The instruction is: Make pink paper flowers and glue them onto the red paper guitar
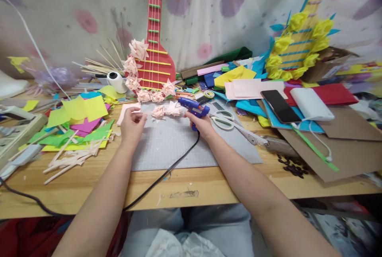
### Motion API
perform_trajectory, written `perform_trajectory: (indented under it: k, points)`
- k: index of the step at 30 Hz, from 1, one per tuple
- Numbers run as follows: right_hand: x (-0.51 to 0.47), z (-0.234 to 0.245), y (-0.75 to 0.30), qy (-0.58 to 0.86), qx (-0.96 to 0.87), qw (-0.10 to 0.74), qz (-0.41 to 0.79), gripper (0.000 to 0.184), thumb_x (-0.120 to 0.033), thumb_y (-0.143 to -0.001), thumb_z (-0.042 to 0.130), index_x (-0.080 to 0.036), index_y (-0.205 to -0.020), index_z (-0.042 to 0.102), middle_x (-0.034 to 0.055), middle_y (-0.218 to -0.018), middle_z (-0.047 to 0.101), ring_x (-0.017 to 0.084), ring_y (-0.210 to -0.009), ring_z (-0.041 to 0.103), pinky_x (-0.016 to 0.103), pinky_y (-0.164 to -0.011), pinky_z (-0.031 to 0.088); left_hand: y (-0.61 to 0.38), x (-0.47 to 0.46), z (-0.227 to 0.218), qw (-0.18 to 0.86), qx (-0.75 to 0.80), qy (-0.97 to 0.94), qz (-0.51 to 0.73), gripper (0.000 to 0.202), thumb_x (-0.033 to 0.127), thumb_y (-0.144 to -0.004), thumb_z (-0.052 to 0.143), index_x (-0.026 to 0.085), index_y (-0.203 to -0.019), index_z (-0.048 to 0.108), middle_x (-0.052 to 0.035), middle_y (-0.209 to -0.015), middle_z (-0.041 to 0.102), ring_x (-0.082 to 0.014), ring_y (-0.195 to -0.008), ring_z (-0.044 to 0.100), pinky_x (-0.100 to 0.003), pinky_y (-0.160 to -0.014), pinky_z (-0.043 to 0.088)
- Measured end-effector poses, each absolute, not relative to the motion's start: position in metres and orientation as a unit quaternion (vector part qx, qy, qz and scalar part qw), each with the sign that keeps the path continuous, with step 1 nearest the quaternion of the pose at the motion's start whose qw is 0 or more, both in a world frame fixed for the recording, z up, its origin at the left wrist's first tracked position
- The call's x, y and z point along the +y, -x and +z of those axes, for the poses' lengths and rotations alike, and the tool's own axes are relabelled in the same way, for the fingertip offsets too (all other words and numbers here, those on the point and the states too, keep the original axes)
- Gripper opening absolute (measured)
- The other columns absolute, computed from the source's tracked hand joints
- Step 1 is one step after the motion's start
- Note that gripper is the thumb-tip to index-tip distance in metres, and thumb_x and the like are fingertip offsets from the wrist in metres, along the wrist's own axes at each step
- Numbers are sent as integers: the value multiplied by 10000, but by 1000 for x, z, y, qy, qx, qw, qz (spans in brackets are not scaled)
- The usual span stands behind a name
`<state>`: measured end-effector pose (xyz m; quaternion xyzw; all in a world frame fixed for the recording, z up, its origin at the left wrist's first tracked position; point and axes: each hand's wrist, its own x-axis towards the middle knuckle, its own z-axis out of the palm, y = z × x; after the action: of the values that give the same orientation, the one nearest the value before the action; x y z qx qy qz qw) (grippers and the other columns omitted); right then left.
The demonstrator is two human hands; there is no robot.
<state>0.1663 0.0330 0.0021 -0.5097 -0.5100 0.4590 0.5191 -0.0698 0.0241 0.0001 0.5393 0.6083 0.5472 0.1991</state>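
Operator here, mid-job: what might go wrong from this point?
The glue gun in the right hand is close to a pink paper flower; it might crush it, or scorch it if hot. Its black cord crosses the grey mat and could snag. The scissors beside that hand might get knocked.

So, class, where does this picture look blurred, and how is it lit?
Head view: clutter at the far right edge is smeared, while the blue glue gun looks clearer; head view: diffuse light covers the wooden tabletop, with darker areas beneath.
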Motion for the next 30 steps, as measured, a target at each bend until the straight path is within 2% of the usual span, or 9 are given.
perform_trajectory:
  k: [4, 10, 14, 18, 24, 30]
  points:
    - [27, 1, -162, 478, -608, 399, 493, 342, -485, -643, 688, -160, -746, 663, 11, -608, 627, 85, -444, 464, 226, -450, 384, 43, 20, -7, 319, 594, -501, 543, 375, 277, -641, 655, 196, -963, 481, 25, -666, 633, -124, -585, 616, -207, -517, 450]
    - [28, -5, -162, 495, -669, 341, 437, 378, -490, -694, 649, -171, -893, 686, 3, -651, 642, 127, -594, 552, 241, -587, 427, 34, 19, -13, 391, 590, -444, 549, 432, 252, -603, 678, 191, -962, 446, 31, -621, 623, -144, -538, 616, -212, -434, 461]
    - [27, -6, -162, 505, -679, 330, 418, 406, -512, -689, 644, -173, -905, 699, 11, -682, 649, 153, -683, 576, 258, -658, 439, 34, 19, -10, 399, 593, -425, 556, 419, 213, -607, 665, 190, -960, 440, 41, -606, 613, -136, -531, 615, -205, -435, 466]
    - [25, -4, -162, 496, -682, 344, 414, 365, -470, -702, 641, -178, -912, 704, 8, -686, 651, 158, -704, 577, 264, -684, 441, 34, 19, -8, 397, 599, -412, 560, 396, 179, -618, 650, 195, -951, 436, 43, -614, 609, -130, -538, 616, -204, -436, 472]
    - [26, -4, -162, 487, -679, 362, 413, 339, -428, -698, 653, -192, -937, 702, -11, -690, 648, 140, -668, 567, 245, -657, 434, 34, 20, -10, 393, 602, -413, 560, 401, 178, -628, 646, 203, -965, 430, 42, -640, 613, -124, -549, 613, -213, -454, 483]
    - [26, -5, -162, 488, -674, 365, 418, 331, -454, -686, 656, -181, -868, 704, -28, -565, 572, 136, -620, 538, 229, -592, 417, 33, 19, -9, 392, 600, -416, 560, 401, 173, -626, 655, 193, -962, 437, 38, -626, 612, -125, -539, 611, -205, -443, 475]
